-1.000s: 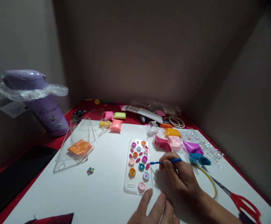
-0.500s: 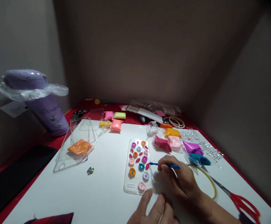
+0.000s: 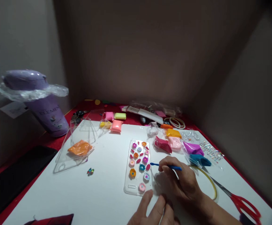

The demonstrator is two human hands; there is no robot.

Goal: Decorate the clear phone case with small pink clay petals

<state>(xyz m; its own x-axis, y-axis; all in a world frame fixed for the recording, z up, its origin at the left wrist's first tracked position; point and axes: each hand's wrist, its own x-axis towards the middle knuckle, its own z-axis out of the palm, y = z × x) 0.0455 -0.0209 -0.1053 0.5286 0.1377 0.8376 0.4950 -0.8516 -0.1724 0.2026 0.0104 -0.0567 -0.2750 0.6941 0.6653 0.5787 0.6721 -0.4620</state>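
A clear phone case (image 3: 136, 182) lies flat on the white board, dotted with small clay flowers (image 3: 132, 172) in orange, pink, blue and purple and with dark pink petal-shaped pieces (image 3: 148, 167). My right hand (image 3: 181, 178) pinches a slim blue modelling tool (image 3: 175, 167); its tip is at the case's right edge, beside one dark pink piece. At the near right corner of the case rests my left hand (image 3: 153, 209), fingers spread apart with nothing in them, one fingertip at the rim. The lower part of that hand is cut off by the frame.
Bags of coloured clay (image 3: 163, 144) lie right of the case. Red-handled scissors (image 3: 243, 204), a yellow ring (image 3: 214, 184) and a rhinestone sheet (image 3: 212, 151) are farther right. Clear cases (image 3: 61, 167) bear an orange clay bag (image 3: 81, 148) at left. A purple tumbler (image 3: 49, 109) stands behind.
Almost nothing differs. The blue tool has shifted very slightly in my right hand; my left hand keeps its place at the case's corner.
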